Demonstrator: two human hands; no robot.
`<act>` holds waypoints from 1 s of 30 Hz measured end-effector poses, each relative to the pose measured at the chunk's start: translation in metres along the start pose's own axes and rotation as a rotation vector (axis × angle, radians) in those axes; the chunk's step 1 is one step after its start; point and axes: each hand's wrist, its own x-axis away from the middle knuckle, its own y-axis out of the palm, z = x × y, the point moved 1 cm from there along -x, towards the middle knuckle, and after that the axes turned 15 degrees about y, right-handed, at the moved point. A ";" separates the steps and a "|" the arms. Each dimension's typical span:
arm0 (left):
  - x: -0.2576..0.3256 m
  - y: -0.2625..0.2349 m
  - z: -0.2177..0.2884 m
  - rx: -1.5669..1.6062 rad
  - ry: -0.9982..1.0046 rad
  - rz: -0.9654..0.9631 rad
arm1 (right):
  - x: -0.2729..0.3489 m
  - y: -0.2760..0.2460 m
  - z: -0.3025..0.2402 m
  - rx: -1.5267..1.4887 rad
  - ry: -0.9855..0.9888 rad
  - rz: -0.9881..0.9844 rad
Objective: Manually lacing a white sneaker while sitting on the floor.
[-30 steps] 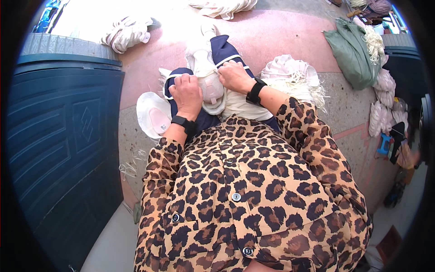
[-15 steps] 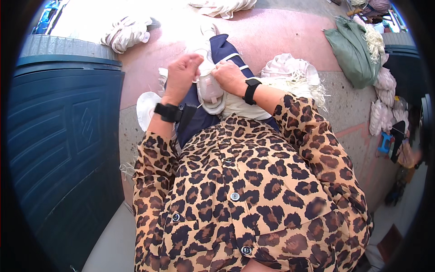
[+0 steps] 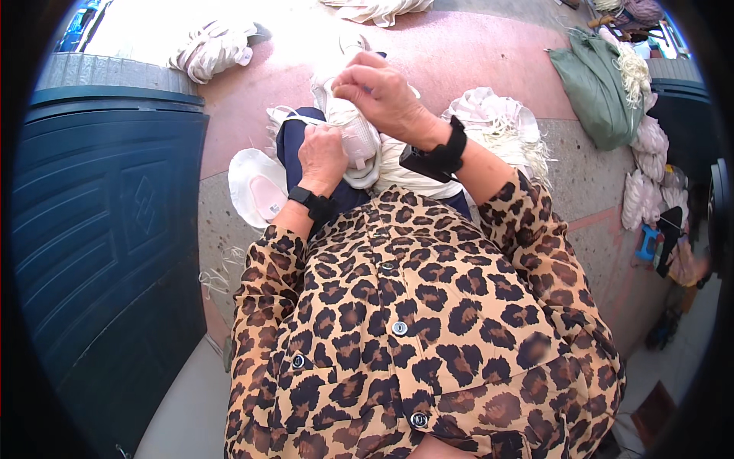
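Note:
A white and pale pink lace-up shoe (image 3: 359, 141) rests between my thighs, heel toward me. My left hand (image 3: 322, 158) is closed at the shoe's left side, and a white shoelace (image 3: 298, 116) loops out by its fingers. Raised over the front of the shoe, my right hand (image 3: 380, 93) is closed in a pinch; bright light hides what its fingertips hold. A bundle of cream laces (image 3: 417, 162) lies across my right thigh, beneath my right wrist. Left of my left wrist sits a white piece with a pink insole (image 3: 264, 191).
A heap of white material and cord (image 3: 493, 115) lies at the right. White bundles (image 3: 214, 52) lie on the far floor. A green sack (image 3: 596, 92) stands far right, with pale bundles below it. A dark blue panelled door (image 3: 107, 252) closes off the left.
My left hand has drawn nearer to my body. My right hand has lifted and moved farther forward over the shoe. More of the white piece at the left shows.

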 end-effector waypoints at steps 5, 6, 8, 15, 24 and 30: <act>-0.006 0.004 -0.007 0.132 -0.053 -0.059 | 0.004 -0.004 0.013 -0.589 0.692 -0.467; -0.007 0.006 -0.008 0.186 -0.065 -0.052 | 0.009 0.008 0.029 -0.395 0.535 -0.396; -0.008 0.004 -0.007 0.185 -0.073 -0.067 | 0.022 0.022 0.048 -0.104 0.366 -0.316; -0.015 -0.001 -0.004 0.168 -0.158 -0.145 | 0.049 0.023 0.058 0.237 0.362 -0.342; -0.011 0.009 -0.017 0.594 -0.114 -0.060 | 0.048 0.021 0.059 0.402 0.261 -0.333; -0.013 0.014 -0.020 0.651 -0.025 0.012 | 0.046 0.021 0.062 0.307 0.293 -0.357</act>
